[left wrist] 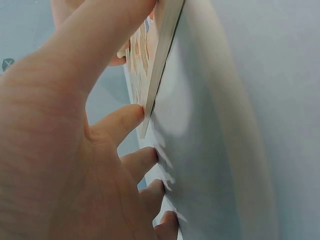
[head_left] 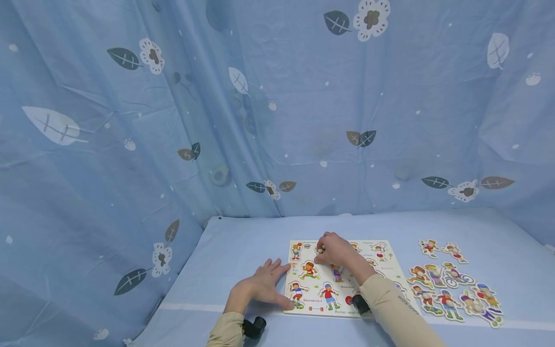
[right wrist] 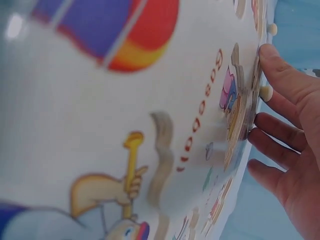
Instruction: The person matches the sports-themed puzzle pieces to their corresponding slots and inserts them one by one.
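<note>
A white wooden puzzle board (head_left: 314, 289) printed with cartoon sports figures and words lies on the table. My left hand (head_left: 262, 284) is spread at its left side, the thumb on the near corner and the index fingertip at the edge. In the left wrist view the board's pale side (left wrist: 157, 75) shows between thumb and index finger, with the other fingertips down on the table. Over the upper middle of the board, my right hand (head_left: 340, 253) pinches a knobbed puzzle piece (right wrist: 254, 85) by its edges; its round knob (right wrist: 266, 93) shows between the thumb and fingers.
Several loose figure pieces with knobs, among them a cyclist (head_left: 455, 277) and a tennis player (head_left: 454, 252), lie on the blue table (head_left: 243, 241) right of the board. A blue curtain (head_left: 295, 106) with leaves and flowers hangs behind and at the left.
</note>
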Tool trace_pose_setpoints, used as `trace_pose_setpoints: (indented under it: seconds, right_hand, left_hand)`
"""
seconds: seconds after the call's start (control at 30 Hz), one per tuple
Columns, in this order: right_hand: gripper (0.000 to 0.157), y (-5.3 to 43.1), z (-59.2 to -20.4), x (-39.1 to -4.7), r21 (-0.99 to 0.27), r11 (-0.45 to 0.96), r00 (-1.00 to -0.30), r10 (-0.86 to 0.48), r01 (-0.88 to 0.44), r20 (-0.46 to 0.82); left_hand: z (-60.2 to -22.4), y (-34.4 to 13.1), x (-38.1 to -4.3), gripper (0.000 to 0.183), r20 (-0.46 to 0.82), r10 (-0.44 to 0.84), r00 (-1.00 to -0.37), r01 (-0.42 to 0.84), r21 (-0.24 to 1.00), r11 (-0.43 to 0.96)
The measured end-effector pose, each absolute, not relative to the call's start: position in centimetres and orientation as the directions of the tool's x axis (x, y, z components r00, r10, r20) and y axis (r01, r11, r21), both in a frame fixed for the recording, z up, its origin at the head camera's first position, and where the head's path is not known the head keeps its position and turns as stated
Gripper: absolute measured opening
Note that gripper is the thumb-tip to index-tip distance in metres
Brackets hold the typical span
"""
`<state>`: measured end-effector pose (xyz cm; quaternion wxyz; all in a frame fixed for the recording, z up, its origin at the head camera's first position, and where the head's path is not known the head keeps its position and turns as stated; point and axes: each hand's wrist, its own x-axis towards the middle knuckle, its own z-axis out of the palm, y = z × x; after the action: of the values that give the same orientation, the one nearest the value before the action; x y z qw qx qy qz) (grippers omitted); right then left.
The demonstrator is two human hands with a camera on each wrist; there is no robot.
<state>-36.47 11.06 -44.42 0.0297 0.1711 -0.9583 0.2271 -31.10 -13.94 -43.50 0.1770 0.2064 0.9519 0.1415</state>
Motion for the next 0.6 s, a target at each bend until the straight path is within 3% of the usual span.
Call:
trace_pose_setpoints:
  seconds: [0.6]
  right_hand:
    - [0.028, 10.87, -44.75, -36.91, -0.368, 0.871, -0.945, -0.298, -0.327, 0.133]
  left_hand:
    - [-43.7, -13.96, -31.15, 0.101, -0.276, 0.439, -0.855, 0.336, 0.351, 0.874]
